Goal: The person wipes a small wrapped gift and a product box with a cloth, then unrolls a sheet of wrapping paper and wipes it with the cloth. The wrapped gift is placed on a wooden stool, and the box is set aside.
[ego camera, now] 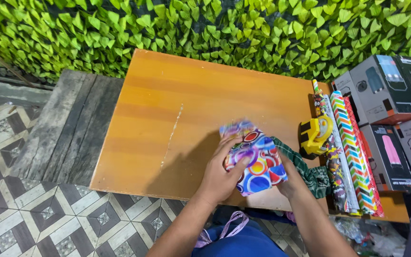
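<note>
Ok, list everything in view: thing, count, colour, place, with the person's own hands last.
wrapped parcel: one, circles in many colours, front of table, held in both hands
green cloth: one, dark green check, right of the parcel
tape dispenser: one, yellow, right of the parcel
wrapping paper rolls: about three, zigzag stripes, red and a dark print, right side of table
boxes: about five, grey and black with pink pictures, far right
table: one, orange wood, centre
bench: one, grey weathered wood, left of table
leaf wall: one, green, behind table
tiled floor: patterned grey, lower left
left hand: on the parcel's left side
right hand: at the parcel's right side, partly hidden
</note>
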